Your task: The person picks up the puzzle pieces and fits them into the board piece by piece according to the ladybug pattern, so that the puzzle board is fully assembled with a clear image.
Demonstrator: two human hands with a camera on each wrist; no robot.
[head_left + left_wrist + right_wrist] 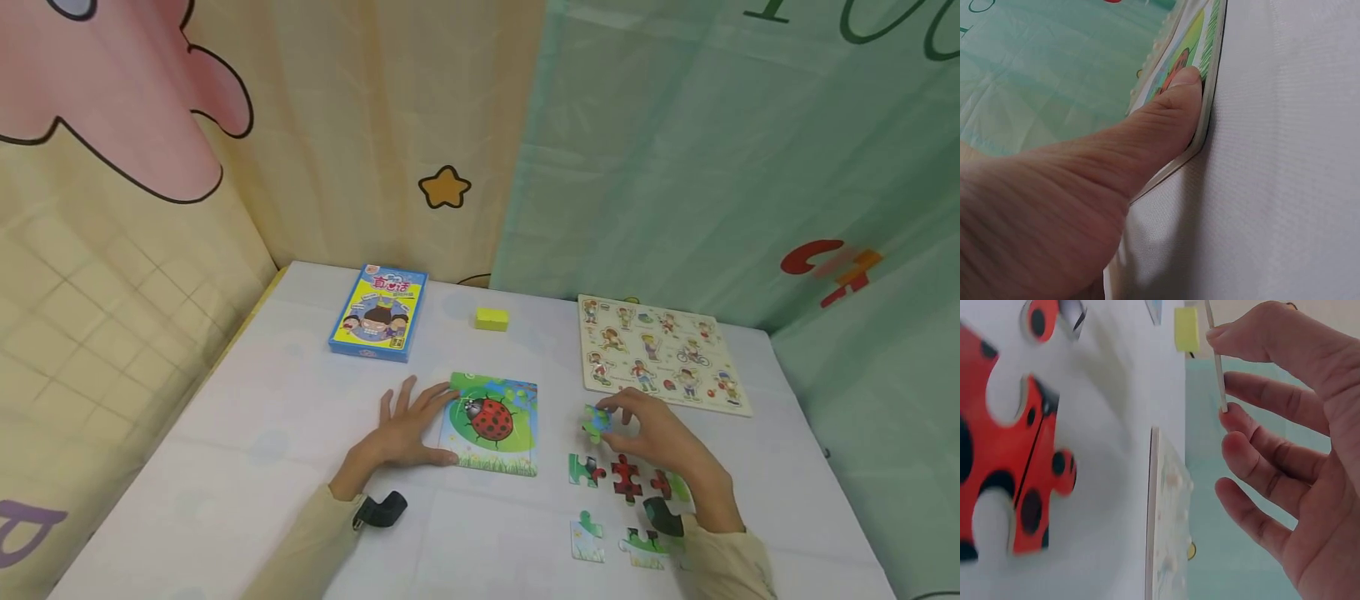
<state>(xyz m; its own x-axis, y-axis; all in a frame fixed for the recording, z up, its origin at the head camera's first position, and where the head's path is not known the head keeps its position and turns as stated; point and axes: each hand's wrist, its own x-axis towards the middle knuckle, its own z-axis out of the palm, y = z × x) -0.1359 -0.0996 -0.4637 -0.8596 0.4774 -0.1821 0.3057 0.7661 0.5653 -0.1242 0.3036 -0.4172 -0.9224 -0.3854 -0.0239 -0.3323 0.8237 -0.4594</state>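
A square ladybug picture board (491,421) lies flat on the white table. My left hand (405,433) rests at its left side, fingers spread, with the index fingertip at the upper left edge. In the left wrist view the straight thumb (1169,115) lies over the board's rim at a corner. To the right, my right hand (660,433) pinches a blue-and-green jigsaw piece (597,423) above the table. The right wrist view shows that piece edge-on (1220,387) between thumb and fingers. Below it lie loose jigsaw pieces, including a red spotted one (626,479).
A peg puzzle board (660,354) with small figures lies at the back right. A yellow block (492,319) sits at the back middle, and a blue-and-yellow box (380,312) stands left of it. More pieces (587,540) lie near my right forearm. Curtains (637,167) hang behind the table.
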